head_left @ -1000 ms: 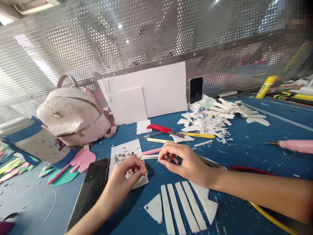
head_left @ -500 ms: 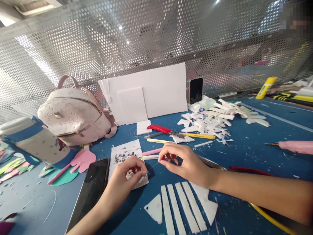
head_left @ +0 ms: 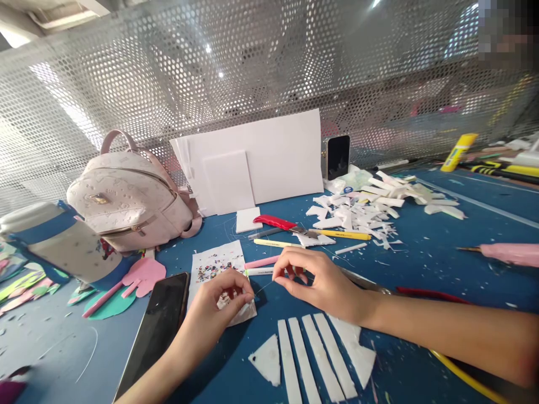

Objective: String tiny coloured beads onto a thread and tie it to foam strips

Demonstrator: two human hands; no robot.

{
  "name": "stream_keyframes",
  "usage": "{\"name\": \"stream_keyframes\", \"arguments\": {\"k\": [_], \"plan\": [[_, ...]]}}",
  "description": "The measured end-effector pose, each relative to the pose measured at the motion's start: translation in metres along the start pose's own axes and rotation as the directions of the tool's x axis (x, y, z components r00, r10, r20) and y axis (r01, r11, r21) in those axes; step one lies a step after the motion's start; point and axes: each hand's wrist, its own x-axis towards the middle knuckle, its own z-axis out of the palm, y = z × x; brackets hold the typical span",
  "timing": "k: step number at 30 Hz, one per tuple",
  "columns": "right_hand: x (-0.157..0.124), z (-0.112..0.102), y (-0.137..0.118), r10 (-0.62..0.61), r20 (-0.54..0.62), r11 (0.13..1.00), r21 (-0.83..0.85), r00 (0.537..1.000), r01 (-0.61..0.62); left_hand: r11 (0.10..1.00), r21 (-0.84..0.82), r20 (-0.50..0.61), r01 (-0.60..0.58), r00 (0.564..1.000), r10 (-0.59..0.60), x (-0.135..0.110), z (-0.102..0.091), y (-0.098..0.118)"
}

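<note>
A thin, nearly clear thread [head_left: 264, 288] runs through the small gap between my two hands. My left hand [head_left: 225, 297] pinches one end between thumb and index finger, above a white paper sheet [head_left: 214, 252] scattered with tiny coloured beads or sequins. My right hand [head_left: 314, 280] is closed in a pinch at the thread's other end, its fingers curled. Just below the hands lie several white foam strips [head_left: 298, 359], a triangular foam piece [head_left: 267, 359] and a larger angled one [head_left: 357, 353]. Anything tiny on the thread is too small to make out.
A black phone [head_left: 155, 331] lies by my left forearm, with a pale backpack [head_left: 126, 196] and a tumbler [head_left: 63, 241] behind. Markers, a red-handled knife [head_left: 275, 222] and a foam scrap pile [head_left: 357, 210] lie beyond my hands. A pink pen-like tool [head_left: 509, 253] is at right.
</note>
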Motion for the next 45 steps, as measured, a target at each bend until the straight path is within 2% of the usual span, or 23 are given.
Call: {"name": "stream_keyframes", "arguments": {"k": [9, 20, 34, 45], "plan": [[0.0002, -0.0002, -0.0003, 0.001, 0.002, 1.0, -0.01, 1.0, 0.0, 0.999, -0.042, -0.021, 0.012, 1.0, -0.013, 0.0005, -0.0002, 0.0011], [-0.0001, 0.0004, 0.0003, -0.018, -0.011, 0.999, -0.034, 1.0, 0.018, 1.0, 0.025, -0.013, 0.0, 1.0, 0.0, 0.0003, -0.0024, 0.0023], [-0.0002, -0.0004, -0.0008, -0.065, 0.035, 0.987, -0.142, 0.997, 0.069, 0.975, 0.184, 0.027, -0.126, 0.992, 0.123, -0.002, -0.0041, 0.0067], [-0.0024, 0.0014, 0.0045, -0.116, 0.075, 0.962, -0.24, 0.99, 0.131, 0.965, 0.198, 0.04, -0.172, 0.985, 0.167, -0.0023, -0.0031, 0.0078]]}}
